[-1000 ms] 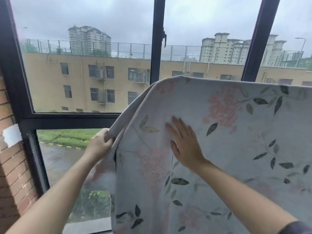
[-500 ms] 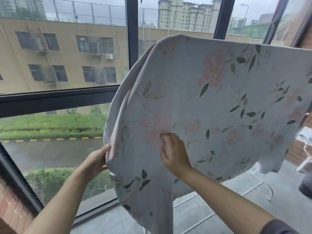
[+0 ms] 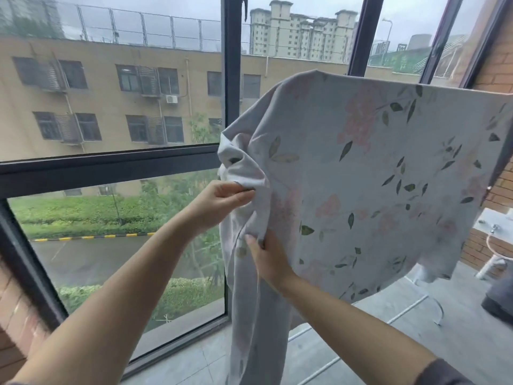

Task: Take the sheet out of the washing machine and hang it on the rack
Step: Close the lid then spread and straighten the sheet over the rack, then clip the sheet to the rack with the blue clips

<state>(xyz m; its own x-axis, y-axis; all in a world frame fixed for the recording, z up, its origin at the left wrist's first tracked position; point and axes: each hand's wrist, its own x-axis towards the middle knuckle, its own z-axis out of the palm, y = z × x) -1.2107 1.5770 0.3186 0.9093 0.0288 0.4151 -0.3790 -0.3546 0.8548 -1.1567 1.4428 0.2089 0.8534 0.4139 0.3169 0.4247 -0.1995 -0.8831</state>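
Our left hand [image 3: 222, 200] pinches the sheet's [image 3: 374, 176] bunched edge; our right hand [image 3: 270, 259] seemingly grips lower. Tugging unevenly could slide it off the rack.

A dark-framed window [image 3: 227, 79] showed a tan building [image 3: 111, 93], pale towers [image 3: 302, 34], wet road [image 3: 97, 254] and hedges [image 3: 83, 212]; brick wall [image 3: 499, 65] stood right.

One sheet [image 3: 361, 176] hangs in view, printed with pink flowers and green leaves. Two bare hands are on it: one left hand [image 3: 219, 201] and one right hand [image 3: 268, 258]. One large window [image 3: 111, 168] stands behind. Of the rack [image 3: 424, 298], one white foot shows below the sheet.
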